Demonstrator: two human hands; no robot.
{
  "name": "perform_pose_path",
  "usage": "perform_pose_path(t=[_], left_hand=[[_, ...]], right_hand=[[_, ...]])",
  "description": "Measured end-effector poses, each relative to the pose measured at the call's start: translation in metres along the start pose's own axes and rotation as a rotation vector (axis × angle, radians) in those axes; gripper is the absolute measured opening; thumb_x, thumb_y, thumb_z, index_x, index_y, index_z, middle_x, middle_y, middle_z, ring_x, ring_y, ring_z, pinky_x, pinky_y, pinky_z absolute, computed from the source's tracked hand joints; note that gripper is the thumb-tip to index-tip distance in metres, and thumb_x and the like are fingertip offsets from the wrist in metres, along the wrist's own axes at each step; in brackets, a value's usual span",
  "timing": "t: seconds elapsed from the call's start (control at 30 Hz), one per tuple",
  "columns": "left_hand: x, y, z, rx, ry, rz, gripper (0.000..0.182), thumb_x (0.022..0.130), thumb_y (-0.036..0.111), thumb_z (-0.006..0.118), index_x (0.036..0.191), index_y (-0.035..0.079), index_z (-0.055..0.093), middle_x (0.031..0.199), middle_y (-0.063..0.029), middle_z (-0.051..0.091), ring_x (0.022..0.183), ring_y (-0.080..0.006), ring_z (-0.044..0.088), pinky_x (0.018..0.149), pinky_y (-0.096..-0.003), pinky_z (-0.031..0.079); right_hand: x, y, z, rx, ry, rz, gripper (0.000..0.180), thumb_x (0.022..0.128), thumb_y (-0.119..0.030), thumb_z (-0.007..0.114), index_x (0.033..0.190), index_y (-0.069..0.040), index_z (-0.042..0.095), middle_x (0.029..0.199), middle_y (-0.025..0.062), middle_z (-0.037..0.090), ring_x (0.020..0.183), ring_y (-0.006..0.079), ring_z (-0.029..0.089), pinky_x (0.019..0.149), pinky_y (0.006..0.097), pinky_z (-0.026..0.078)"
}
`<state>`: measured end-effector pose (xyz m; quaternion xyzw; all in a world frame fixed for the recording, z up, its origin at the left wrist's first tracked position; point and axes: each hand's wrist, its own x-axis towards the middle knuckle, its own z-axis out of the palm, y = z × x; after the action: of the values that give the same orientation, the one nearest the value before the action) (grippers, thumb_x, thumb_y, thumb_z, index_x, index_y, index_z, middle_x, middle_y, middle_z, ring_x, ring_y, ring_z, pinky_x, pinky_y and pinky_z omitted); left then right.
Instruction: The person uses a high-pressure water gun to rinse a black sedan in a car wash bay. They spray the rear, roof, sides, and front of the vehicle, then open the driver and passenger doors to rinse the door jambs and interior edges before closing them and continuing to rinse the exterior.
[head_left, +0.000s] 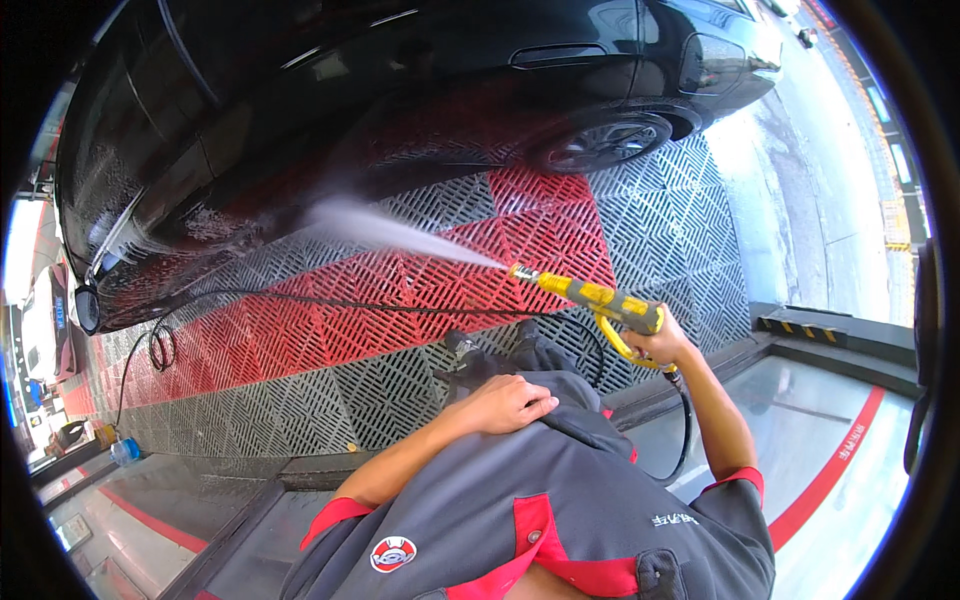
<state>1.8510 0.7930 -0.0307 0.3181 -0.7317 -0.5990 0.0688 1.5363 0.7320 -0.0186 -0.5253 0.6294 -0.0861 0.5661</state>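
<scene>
My right hand (660, 341) grips the handle of a yellow and grey pressure-washer gun (600, 298). From its metal nozzle a white fan of water (412, 236) reaches toward the lower side of a black car (330, 97). A dark hose (686, 427) hangs from the bottom of the gun's handle. My left hand (510, 405) rests against the front of my grey work shirt (480, 487) at the waist, thumb apart from the fingers. It holds nothing that I can see. Patches of foam or water cling to the car near its mirror end.
Red and grey plastic grating (360, 315) covers the floor. A black hose (292, 298) runs across it into a loop at the left. The car's wheel (611, 142) stands upper right. Behind me is a glass wall (787, 435) with a red stripe. Another car (49, 322) is far left.
</scene>
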Motion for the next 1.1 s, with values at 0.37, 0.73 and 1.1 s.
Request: perform_pose_path(t=[0.37, 0.73, 1.1], left_hand=[[0.202, 0.073, 0.040, 0.059, -0.102, -0.003, 0.036, 0.098, 0.032, 0.049, 0.077, 0.003, 0.053, 0.065, -0.0227, 0.052, 0.064, -0.0418, 0.054, 0.060, -0.0486, 0.041], [0.358, 0.116, 0.020, 0.346, -0.088, 0.114, 0.029, 0.092, 0.027, 0.057, 0.106, 0.002, 0.063, 0.103, -0.0153, 0.062, 0.099, -0.0318, 0.059, 0.088, -0.0417, 0.048], [0.520, -0.051, -0.324, -1.452, 1.575, -0.051, 0.082, 0.084, 0.050, 0.062, 0.143, 0.001, 0.031, 0.144, -0.0156, 0.033, 0.118, -0.0300, 0.048, 0.095, -0.0386, 0.043]], right_hand=[[-0.016, 0.134, -0.184, 0.095, 0.318, 0.136, 0.028, 0.077, -0.007, 0.068, 0.103, 0.004, 0.063, 0.086, 0.0081, 0.068, 0.076, 0.0160, 0.064, 0.073, 0.0310, 0.052], [-0.090, 0.243, -0.291, 0.405, 0.679, 0.187, 0.024, 0.074, 0.001, 0.069, 0.097, 0.000, 0.064, 0.077, 0.0002, 0.062, 0.062, 0.0078, 0.055, 0.058, 0.0254, 0.047], [-0.112, 0.221, -0.286, 0.544, 0.701, 0.308, 0.014, 0.072, 0.002, 0.062, 0.086, 0.002, 0.064, 0.063, 0.0006, 0.058, 0.050, 0.0081, 0.052, 0.046, 0.0262, 0.042]])
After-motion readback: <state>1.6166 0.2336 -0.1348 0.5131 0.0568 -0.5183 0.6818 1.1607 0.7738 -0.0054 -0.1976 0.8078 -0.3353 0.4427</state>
